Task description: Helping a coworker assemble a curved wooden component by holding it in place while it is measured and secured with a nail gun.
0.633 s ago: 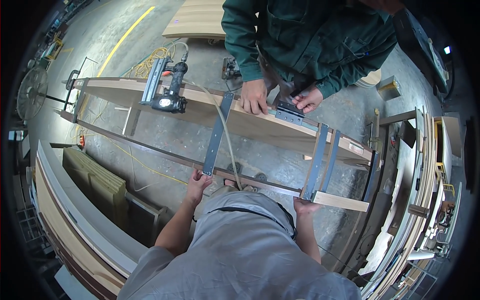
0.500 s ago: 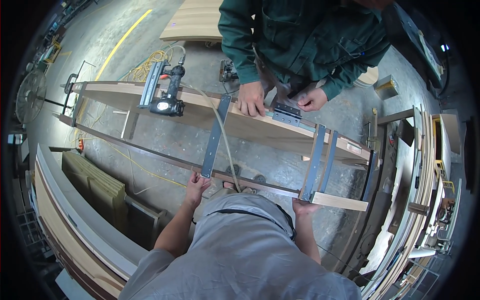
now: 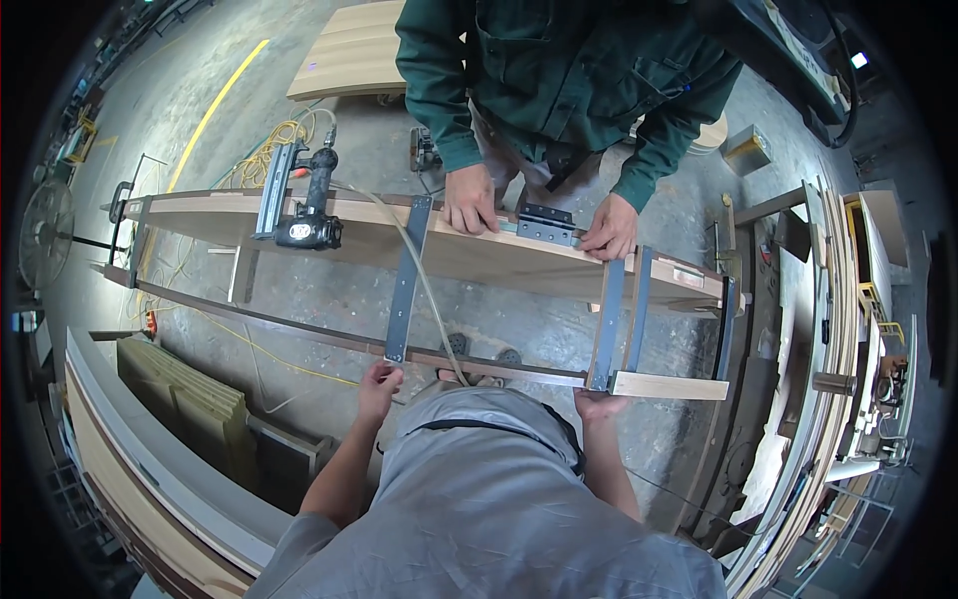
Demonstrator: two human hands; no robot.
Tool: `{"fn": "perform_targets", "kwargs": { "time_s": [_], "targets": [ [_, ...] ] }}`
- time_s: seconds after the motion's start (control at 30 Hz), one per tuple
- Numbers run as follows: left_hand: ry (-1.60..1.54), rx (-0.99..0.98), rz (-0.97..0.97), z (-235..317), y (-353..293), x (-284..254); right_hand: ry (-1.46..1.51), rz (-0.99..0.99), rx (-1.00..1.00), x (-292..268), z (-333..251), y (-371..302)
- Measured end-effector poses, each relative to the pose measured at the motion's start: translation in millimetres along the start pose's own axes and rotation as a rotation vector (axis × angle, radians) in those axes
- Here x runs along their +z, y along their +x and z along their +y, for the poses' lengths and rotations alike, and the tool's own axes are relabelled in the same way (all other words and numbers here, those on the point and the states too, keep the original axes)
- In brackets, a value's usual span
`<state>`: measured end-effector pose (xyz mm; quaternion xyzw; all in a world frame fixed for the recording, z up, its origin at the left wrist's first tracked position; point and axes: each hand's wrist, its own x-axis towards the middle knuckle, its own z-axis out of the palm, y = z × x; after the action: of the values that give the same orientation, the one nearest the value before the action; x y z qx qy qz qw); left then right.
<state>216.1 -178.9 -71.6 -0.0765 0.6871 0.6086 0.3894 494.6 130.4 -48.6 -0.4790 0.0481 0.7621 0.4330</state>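
Observation:
A long wooden frame lies crosswise in front of me, with a pale far board [image 3: 469, 250] and a thin dark near rail [image 3: 299, 332]. Two grey metal bar clamps [image 3: 404, 280] [image 3: 619, 319] span it. My left hand [image 3: 379, 386] grips the near rail at the foot of the left clamp. My right hand [image 3: 597, 404] holds the rail from below at the foot of the right clamp, partly hidden by my shoulder. Across the frame a person in a green jacket [image 3: 569, 80] presses both hands beside a black hinge plate [image 3: 545, 225] on the far board.
A nail gun [image 3: 299, 205] with a pale hose rests on the far board to the left. Yellow cable is coiled on the concrete floor [image 3: 259, 145]. Stacked panels [image 3: 190, 399] stand at lower left, curved boards [image 3: 838, 329] at right, and a wooden panel [image 3: 349, 55] beyond.
Both my hands keep their hold on the near rail. The other person's hands stay by the hinge plate. Only the view has shifted slightly.

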Motion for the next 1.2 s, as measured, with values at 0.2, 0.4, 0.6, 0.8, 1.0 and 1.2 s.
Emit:
{"fn": "perform_targets", "kwargs": {
  "time_s": [0.2, 0.4, 0.6, 0.8, 1.0, 1.2],
  "targets": [
    [0.648, 0.624, 0.252, 57, -34, 9, -0.010, 0.048, 0.006, -1, -1, 2],
    [0.816, 0.765, 0.246, 105, -19, 46, -0.051, 0.070, 0.004, 9, 1, -4],
    [0.836, 0.532, 0.145, 101, -1, 61, -0.017, 0.065, 0.005, -5, 0, 6],
    [0.823, 0.533, 0.163, 95, 3, 66, -0.016, 0.036, 0.013, -4, 0, 6],
    [0.857, 0.541, 0.126, 97, 2, 70, -0.030, 0.094, -0.023, 5, 2, 1],
    [0.862, 0.549, 0.121, 98, 3, 73, -0.020, 0.013, -0.008, -1, 0, 5]
  ]
}}
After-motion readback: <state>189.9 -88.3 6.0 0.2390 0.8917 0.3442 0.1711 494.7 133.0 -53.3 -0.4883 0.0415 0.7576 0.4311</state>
